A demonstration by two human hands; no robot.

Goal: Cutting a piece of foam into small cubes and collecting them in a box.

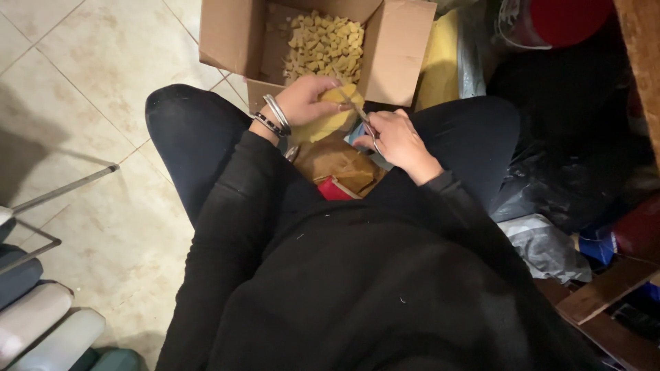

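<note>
Yellow foam sheet (pixel 330 120), brown cardboard box (pixel 399 51), black sleeves (pixel 234 206)

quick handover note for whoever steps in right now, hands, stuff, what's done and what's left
Left hand: holds a yellow foam piece over the lap.
Right hand: grips scissors, blades at the foam.
Cardboard box: open on the floor ahead, holding a pile of small yellow cut cubes.
Done: many cubes in the box.
Left: the piece in hand is still largely whole.

The scissors (pixel 364 118) are showing only in part, the handles lying hidden inside the right hand (pixel 399 141); the yellow sponge piece (pixel 330 120) is partly covered by the left hand (pixel 306 99); the cardboard box (pixel 402 48) is being cut off by the top edge.
</note>
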